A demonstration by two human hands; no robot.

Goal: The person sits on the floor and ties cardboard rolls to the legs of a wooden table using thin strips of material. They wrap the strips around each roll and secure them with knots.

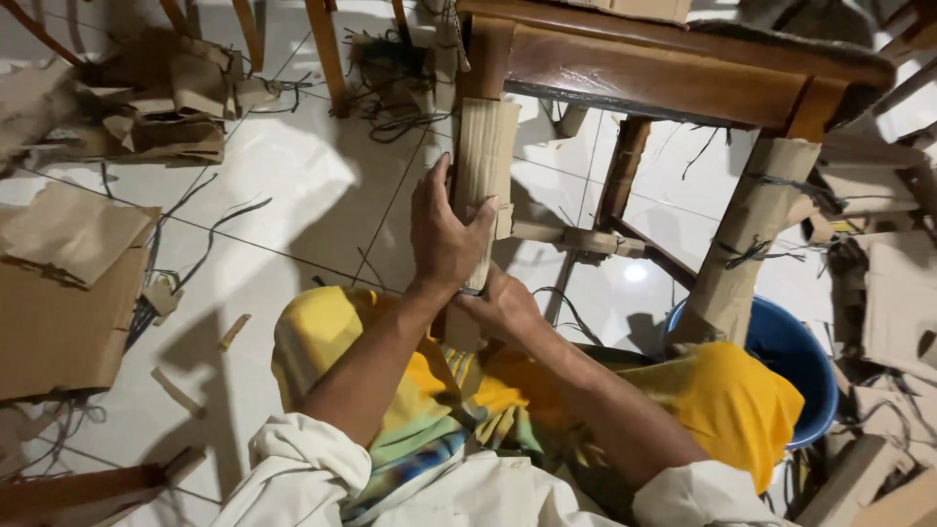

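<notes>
A brown wooden chair stands in front of me on the tiled floor. Corrugated cardboard is wrapped round its front left leg. My left hand clasps that wrapped leg from the left, fingers curled round it. My right hand grips the same leg lower down, partly hidden behind the left wrist. The front right leg is also wrapped in cardboard, tied with dark string. My knees in yellow cloth lie below the hands.
A blue basin sits under the chair at the right. Cardboard sheets and scraps lie at the left, more pieces at the right. Dark strings trail over the white tiles. Other wooden legs stand at the back.
</notes>
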